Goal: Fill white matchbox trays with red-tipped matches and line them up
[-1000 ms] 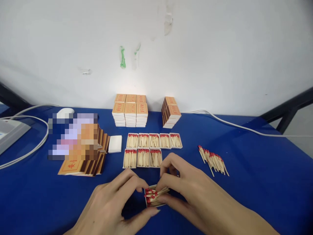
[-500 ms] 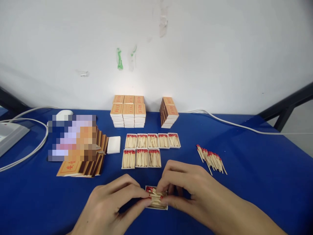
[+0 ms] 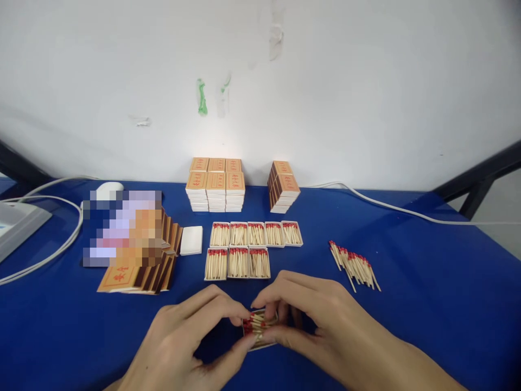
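Note:
In front of me on the blue table, a small white matchbox tray holds red-tipped matches, several lying askew. My left hand grips the tray's left end, index finger at the far corner and thumb at the near side. From the right, my right hand curls over the other end, its thumb pressing on the matches and its index finger at the far rim. Its other fingers are partly hidden. Beyond my hands stand two rows of filled matchbox trays, heads pointing away from me. A loose pile of matches lies to the right.
Closed matchboxes are stacked by the wall in a larger block and a smaller block. Flat matchbox sleeves overlap at left, beside a white tray, partly under a pixelated patch. A white cable runs along the back right.
My left thumb and index finger have spread wider around the tray's end. My right index finger has moved left to the far rim, and the tray has turned slightly.

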`<move>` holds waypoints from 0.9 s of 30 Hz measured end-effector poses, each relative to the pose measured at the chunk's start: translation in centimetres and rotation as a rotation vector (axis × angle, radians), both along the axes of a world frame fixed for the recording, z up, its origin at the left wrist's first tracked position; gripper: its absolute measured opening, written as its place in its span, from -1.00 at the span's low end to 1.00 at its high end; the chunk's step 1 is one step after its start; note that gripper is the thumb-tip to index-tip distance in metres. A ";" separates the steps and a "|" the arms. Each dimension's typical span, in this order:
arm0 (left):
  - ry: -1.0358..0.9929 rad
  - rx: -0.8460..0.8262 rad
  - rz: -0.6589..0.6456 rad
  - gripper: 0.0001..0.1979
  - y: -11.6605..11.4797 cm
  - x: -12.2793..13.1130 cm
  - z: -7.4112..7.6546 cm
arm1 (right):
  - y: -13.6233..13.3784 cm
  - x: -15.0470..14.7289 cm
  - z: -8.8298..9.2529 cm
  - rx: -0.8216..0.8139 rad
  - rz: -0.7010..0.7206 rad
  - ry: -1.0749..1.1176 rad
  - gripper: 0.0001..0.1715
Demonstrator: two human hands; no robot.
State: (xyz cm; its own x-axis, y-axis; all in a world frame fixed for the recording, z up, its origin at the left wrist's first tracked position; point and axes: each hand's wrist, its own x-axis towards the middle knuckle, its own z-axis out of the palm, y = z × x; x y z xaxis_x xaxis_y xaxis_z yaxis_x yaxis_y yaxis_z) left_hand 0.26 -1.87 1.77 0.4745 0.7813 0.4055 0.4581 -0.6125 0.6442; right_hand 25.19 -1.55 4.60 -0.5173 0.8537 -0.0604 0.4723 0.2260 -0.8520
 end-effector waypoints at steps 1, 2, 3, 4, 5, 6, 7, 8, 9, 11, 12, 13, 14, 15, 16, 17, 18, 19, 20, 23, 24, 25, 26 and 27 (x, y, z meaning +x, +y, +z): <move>0.001 0.000 0.003 -0.88 0.0 0.0 0.0 | -0.1 0.0 0.0 -0.006 0.000 0.011 -0.83; -0.001 -0.006 0.000 -0.86 -0.1 -0.1 0.0 | -0.1 -0.1 0.0 -0.010 -0.001 0.018 -0.82; -0.006 -0.022 -0.009 -0.84 -0.2 -0.1 -0.1 | -0.2 -0.1 0.0 -0.007 -0.005 0.023 -0.82; -0.010 -0.040 -0.027 -0.83 -0.3 -0.2 -0.1 | -0.2 -0.1 0.1 -0.004 -0.010 0.026 -0.83; -0.010 -0.055 -0.049 -0.82 -0.4 -0.2 -0.2 | -0.2 0.0 0.1 -0.001 -0.017 0.025 -0.83; -0.002 -0.061 -0.066 -0.80 -0.5 -0.3 -0.2 | -0.3 0.1 0.3 0.000 -0.022 0.020 -0.81; 0.016 -0.056 -0.073 -0.78 -0.7 -0.4 -0.3 | -0.3 0.4 0.4 -0.001 -0.031 0.007 -0.80; 0.039 -0.035 -0.066 -0.77 -0.8 -0.4 -0.4 | -0.3 0.7 0.6 -0.008 -0.039 -0.016 -0.78; 0.068 -0.006 -0.045 -0.75 -0.9 -0.5 -0.5 | -0.3 1.0 0.8 -0.022 -0.041 -0.050 -0.76; 0.119 0.058 0.010 -0.72 -0.9 -0.5 -0.8 | -0.3 1.8 1.1 -0.069 -0.029 -0.130 -0.72; 0.138 0.087 0.028 -0.70 -0.9 -0.5 -0.9 | -0.3 2.2 1.3 -0.100 -0.007 -0.159 -0.73; 0.154 0.105 0.036 -0.68 -0.8 -0.5 -1.1 | -0.3 2.5 1.3 -0.128 0.009 -0.179 -0.77; 0.165 0.116 0.031 -0.65 -0.6 -0.5 -1.2 | -0.3 2.6 1.2 -0.152 0.019 -0.186 -0.82; 0.171 0.122 0.018 -0.64 -0.5 -0.5 -1.3 | -0.2 2.7 1.1 -0.168 0.021 -0.184 -0.87; 0.176 0.118 -0.003 -0.65 -0.4 -0.5 -1.3 | -0.2 2.7 1.0 -0.178 0.019 -0.176 -0.91; 0.176 0.107 -0.023 -0.67 -0.3 -0.5 -1.4 | -0.2 2.6 0.8 -0.180 0.019 -0.162 -0.93; 0.174 0.089 -0.037 -0.70 -0.3 -0.5 -1.4 | -0.2 2.5 0.6 -0.175 0.021 -0.150 -0.92; 0.170 0.073 -0.047 -0.73 -0.3 -0.5 -1.4 | -0.1 2.4 0.5 -0.162 0.023 -0.144 -0.90; 0.167 0.056 -0.055 -0.75 -0.3 -0.5 -1.3 | -0.1 2.3 0.5 -0.142 0.025 -0.141 -0.89; 0.163 0.024 -0.054 -0.78 -0.4 -0.4 -1.3 | -0.1 2.0 0.8 -0.102 0.030 -0.166 -0.87; 0.164 0.021 -0.051 -0.78 -0.5 -0.4 -1.2 | -0.1 1.9 0.9 -0.094 0.040 -0.175 -0.87; 0.161 0.022 -0.046 -0.78 -0.5 -0.4 -1.3 | -0.1 1.9 1.1 -0.084 0.055 -0.182 -0.86; 0.159 0.020 -0.040 -0.78 -0.4 -0.4 -1.3 | -0.2 1.8 1.2 -0.070 0.073 -0.183 -0.87; 0.158 0.016 -0.037 -0.78 -0.4 -0.4 -1.3 | -0.2 1.7 1.3 -0.054 0.091 -0.182 -0.87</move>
